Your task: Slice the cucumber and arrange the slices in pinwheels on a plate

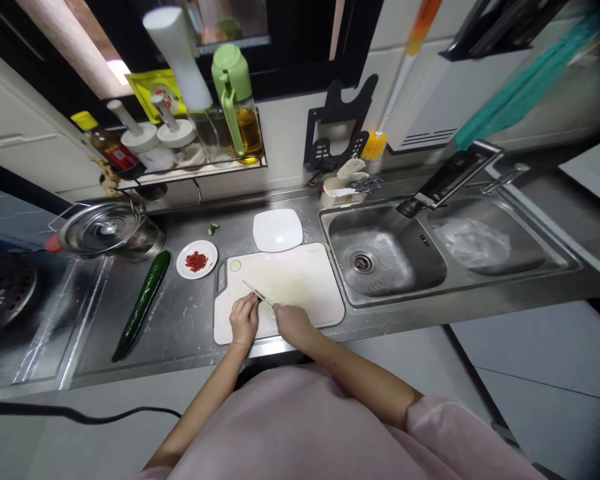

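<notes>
My right hand (293,325) is closed round the handle of a small knife (259,294), whose blade points up and left over the white cutting board (320,287). Beside the blade, my left hand (244,320) is closed with its fingertips on the board; whatever lies under them is mostly hidden, with only a dark bit showing. One pale green round slice (235,265) lies near the board's upper left corner. A whole cucumber (141,307) rests on the steel counter to the left. Behind the board stands a white square plate (279,230).
A small plate (181,264) holds chopped red pieces. Cucumber scraps (213,229) lie behind it. A lidded steel pot (147,239) stands at left, below a rack of seasoning bottles (239,133). On the right is a double sink (387,267) with a black faucet (435,180).
</notes>
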### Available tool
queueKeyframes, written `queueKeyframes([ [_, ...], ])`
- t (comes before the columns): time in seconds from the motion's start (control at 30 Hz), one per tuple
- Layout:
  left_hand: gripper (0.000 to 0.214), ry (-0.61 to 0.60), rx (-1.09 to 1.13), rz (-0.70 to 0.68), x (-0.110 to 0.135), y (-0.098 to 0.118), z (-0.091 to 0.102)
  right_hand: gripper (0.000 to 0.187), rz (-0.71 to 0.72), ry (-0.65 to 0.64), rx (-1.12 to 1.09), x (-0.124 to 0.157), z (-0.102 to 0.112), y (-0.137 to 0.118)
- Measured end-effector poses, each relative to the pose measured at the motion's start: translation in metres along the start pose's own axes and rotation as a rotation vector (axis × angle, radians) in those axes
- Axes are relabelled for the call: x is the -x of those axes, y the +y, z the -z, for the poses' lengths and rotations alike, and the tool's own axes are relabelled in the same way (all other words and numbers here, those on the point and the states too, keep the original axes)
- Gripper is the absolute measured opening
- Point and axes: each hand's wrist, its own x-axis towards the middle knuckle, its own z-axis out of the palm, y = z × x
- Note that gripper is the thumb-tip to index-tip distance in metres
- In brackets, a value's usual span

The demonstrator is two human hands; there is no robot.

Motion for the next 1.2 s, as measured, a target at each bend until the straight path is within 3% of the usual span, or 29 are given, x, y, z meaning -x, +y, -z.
queueKeyframes([
  [1.2, 0.02, -0.002, 0.004, 0.024, -0.002, 0.003, 0.0, 0.027, 0.0, -0.023, -0.016, -0.023, -0.006, 0.003],
])
